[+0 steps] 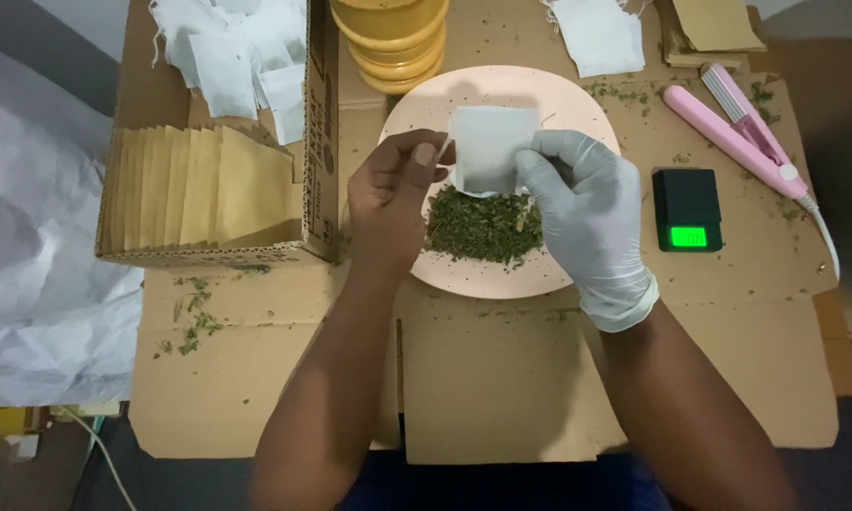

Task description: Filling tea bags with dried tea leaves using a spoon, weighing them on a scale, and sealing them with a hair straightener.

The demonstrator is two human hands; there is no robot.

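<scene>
- My left hand (388,194) is bare; its thumb and fingers are pinched closed on the left edge of a small white filter bag (487,149).
- My right hand (582,203), in a pale glove, has its fingers curled shut around the bag's right side, so the bag hangs between both hands, roughly upright.
- The bag sits just above a heap of dried green herb (485,225) on a pale round plate (464,274); its lower edge is close to the heap, though I cannot tell whether it touches.
- The plate lies on flattened brown cardboard (501,378).
- To my left, near the plate's rim, stands an open cardboard box (317,142) with tan paper envelopes (208,185) stood in a row and loose white bags (232,57) piled behind them.
- Beyond the plate, touching its far rim, is a stack of yellow bowls (393,43).
- To my right, a small black scale (688,208) with a lit green display sits just beside my gloved hand, and a pink heat sealer (738,137) lies further out.
- The widest bare cardboard is toward me, below the plate, between my forearms.
</scene>
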